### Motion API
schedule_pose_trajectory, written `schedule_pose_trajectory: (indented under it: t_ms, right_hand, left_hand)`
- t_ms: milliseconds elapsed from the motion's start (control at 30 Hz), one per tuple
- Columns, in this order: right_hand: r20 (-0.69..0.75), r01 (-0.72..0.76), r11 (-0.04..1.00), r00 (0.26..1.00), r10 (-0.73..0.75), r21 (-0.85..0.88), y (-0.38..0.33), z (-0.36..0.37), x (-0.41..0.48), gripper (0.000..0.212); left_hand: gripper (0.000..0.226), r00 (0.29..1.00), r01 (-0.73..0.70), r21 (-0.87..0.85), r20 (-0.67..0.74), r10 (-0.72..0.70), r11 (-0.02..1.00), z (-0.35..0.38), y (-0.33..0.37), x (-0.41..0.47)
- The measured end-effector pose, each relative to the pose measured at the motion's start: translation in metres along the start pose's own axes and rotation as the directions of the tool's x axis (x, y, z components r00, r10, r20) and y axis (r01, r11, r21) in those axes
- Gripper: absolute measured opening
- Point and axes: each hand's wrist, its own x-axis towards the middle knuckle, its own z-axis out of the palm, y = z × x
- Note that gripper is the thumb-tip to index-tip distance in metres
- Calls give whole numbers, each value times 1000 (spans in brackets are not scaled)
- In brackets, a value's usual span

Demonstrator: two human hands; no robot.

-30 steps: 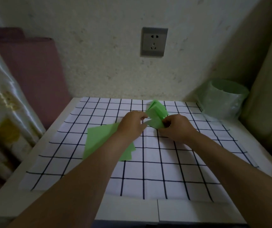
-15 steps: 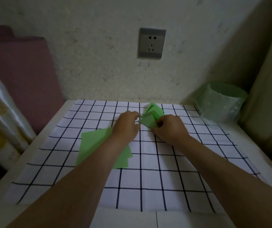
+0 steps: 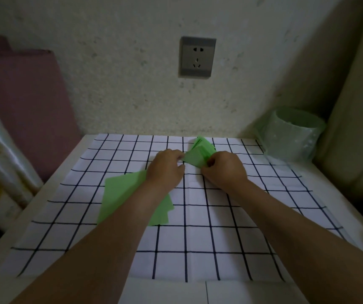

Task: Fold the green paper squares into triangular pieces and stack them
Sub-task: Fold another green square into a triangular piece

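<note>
Left hand: the left hand (image 3: 165,167) has its fingers curled, and fingertips and thumb pinch the left corner of a small folded green paper piece (image 3: 194,159).
Right hand: the right hand (image 3: 223,170) is curled as well and pinches the same piece at its lower right edge, knuckles toward the camera.
Held paper: the folded green paper piece sits between the two hands, just above the cloth. Its flat face tilts up toward the camera.
Finished pieces: a stack of folded green paper triangles (image 3: 204,144) stands just beyond the fingertips of both hands. The held piece overlaps its near side, and whether the two touch cannot be told.
Unfolded supply: a pile of flat green paper squares (image 3: 121,189) lies under the left wrist and forearm, which cover its middle.
Surface: a white cloth with a dark grid of lines (image 3: 198,227) spreads beneath both arms over a white table (image 3: 264,292).
Far right of the right hand: a pale green translucent plastic container (image 3: 294,137) stands in the corner.
Beyond the hands: a grey wall socket (image 3: 197,57) is set in the speckled wall.
Far left of the left hand: a mauve fabric panel (image 3: 22,102) leans at the wall.
</note>
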Motion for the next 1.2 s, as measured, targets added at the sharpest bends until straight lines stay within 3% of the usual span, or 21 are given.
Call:
schedule_pose_trajectory:
  t_ms: [167,300,467,600,700,767,900,1067,1200]
  right_hand:
    - [-4,23,1000,1000,-23,5,0,-11,-11,29]
    - [-44,71,993,997,-68,92,-18,-23,-30,38]
    - [79,325,933,937,-340,157,-54,-21,-58,33]
    - [268,443,889,848,-457,115,-76,2,-68,53]
    - [403,545,838,769,-496,-9,-84,15,-73,76]
    - [471,589,806,731,-494,-67,-86,19,-75,83]
    - [498,588,804,727,-473,-95,-88,18,-79,83]
    - [348,539,840,801,-487,-66,-84,22,-79,73]
    - [299,526,850,810,-504,6,-81,22,-78,65]
  left_hand:
    - [35,1000,-14,-24,4,15,1000,-17,2,-10]
    - [32,999,-40,64,27,38,997,-43,-2,-26]
    - [37,995,29,180,88,-46,983,-92,-21,-54]
    - [67,943,114,322,263,-205,940,-124,-35,-81]
    - [105,826,110,436,459,-326,893,-135,-50,-97]
    - [111,780,102,460,514,-358,882,-139,-58,-105]
    - [101,812,114,371,500,-301,922,-140,-64,-112]
    - [78,874,111,281,429,-229,953,-136,-63,-107]
    - [56,932,144,193,305,-198,971,-138,-61,-103]
